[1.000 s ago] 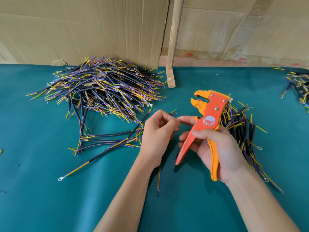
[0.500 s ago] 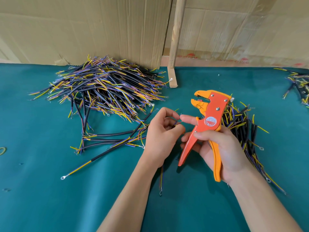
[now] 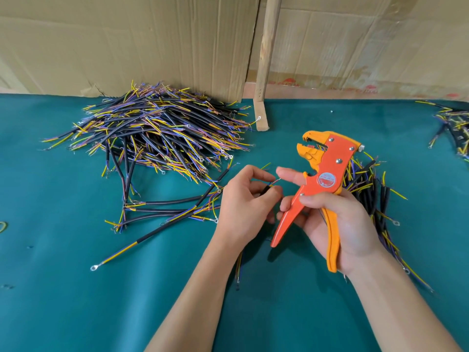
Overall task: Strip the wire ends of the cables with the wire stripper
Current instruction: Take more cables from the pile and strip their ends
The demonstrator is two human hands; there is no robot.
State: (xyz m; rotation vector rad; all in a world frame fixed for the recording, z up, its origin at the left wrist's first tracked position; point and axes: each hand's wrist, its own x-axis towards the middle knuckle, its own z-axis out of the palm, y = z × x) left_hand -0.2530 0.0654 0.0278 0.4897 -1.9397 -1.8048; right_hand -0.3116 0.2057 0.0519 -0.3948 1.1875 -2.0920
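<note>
Left hand (image 3: 245,199) pinching one black-sheathed cable (image 3: 265,190) just left of the orange metal wire stripper (image 3: 322,181), right hand (image 3: 337,222) gripping the stripper's handles, head upright, large heap of multicoloured cables (image 3: 157,133) far left of stripper on green cloth table (image 3: 76,301)

Background and work surface, head view.
Teal cloth (image 3: 76,288) covers the bench; creased cardboard sheets (image 3: 127,41) stand along its far edge, w/ an upright wooden slat (image 3: 266,59) between two sheets, its foot resting on the cloth. Small green loop (image 3: 2,226) at left edge.
</note>
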